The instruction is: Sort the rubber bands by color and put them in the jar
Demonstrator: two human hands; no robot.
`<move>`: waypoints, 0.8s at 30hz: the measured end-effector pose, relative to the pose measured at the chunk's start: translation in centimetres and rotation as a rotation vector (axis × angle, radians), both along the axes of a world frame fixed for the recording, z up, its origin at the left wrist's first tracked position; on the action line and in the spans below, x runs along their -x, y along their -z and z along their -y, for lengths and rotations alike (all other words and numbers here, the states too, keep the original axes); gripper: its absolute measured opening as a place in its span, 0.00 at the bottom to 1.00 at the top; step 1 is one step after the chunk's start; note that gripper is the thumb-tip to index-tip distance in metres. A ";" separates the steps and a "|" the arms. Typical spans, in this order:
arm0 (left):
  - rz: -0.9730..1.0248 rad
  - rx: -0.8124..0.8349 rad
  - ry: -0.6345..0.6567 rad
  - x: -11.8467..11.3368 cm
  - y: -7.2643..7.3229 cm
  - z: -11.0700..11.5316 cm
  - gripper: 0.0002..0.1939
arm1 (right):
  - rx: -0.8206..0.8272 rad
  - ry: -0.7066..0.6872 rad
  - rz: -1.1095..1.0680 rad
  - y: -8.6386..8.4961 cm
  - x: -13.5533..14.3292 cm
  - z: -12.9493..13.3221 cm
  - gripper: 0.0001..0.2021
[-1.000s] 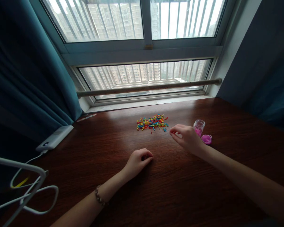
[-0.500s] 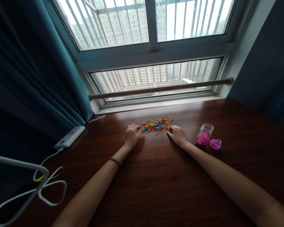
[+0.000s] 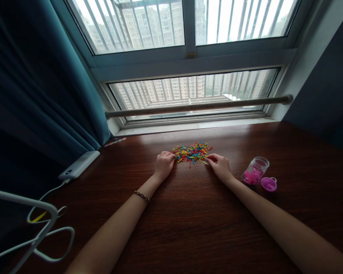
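Lying at centre: a long, low pile [image 3: 192, 153] of small red, yellow and blue pieces, heaped on the brown desk [image 3: 185, 224] between the two hands.
Stray piece: one red bit [image 3: 190, 166] on the near side of the pile, just apart from it.
Left grip [image 3: 164, 165]: fingers bent and drawn together, their tips at the pile's left end; whether a piece is held cannot be told, the contact being too small to see.
Right grip [image 3: 220, 167]: thumb and forefinger brought close in a pinch at the pile's right end, beside yellow and blue pieces; a held piece cannot be made out.
Pile and grips: the pile fills the span between both sets of fingertips and lies slightly farther from the wearer than the palms.
Left wrist: a dark braided bracelet [image 3: 142, 196].
Glass jar [image 3: 255, 171]: right of the right grip and well apart from the pile, open at the mouth, pink contents in its lower part.
Pink lid [image 3: 269, 184]: just beside the jar, with a small loop on its rim.
Far left of the desk: a white device [image 3: 79, 165] with a white cable [image 3: 53, 188] at its near end, beside the blue curtain [image 3: 48, 72].
Beyond the desk: a horizontal rail [image 3: 200, 107] before a barred window.
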State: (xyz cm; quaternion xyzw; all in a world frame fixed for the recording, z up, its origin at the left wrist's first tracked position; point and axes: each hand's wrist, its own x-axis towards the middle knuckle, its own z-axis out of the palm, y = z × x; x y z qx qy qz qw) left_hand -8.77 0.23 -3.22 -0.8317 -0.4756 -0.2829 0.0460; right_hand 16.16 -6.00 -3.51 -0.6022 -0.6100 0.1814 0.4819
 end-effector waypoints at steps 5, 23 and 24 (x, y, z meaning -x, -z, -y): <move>0.117 -0.020 0.026 0.2 -0.1 0.1 0.06 | 0.011 0.019 -0.042 0.0 -0.1 -0.1 0.08; 0.017 1.157 0.750 -3.3 -5.3 6.8 0.13 | 0.041 0.018 -0.087 -0.5 -0.1 0.1 0.10; -0.007 1.127 0.764 -3.3 -5.4 6.8 0.14 | 0.035 0.019 -0.086 -0.5 -0.1 0.1 0.09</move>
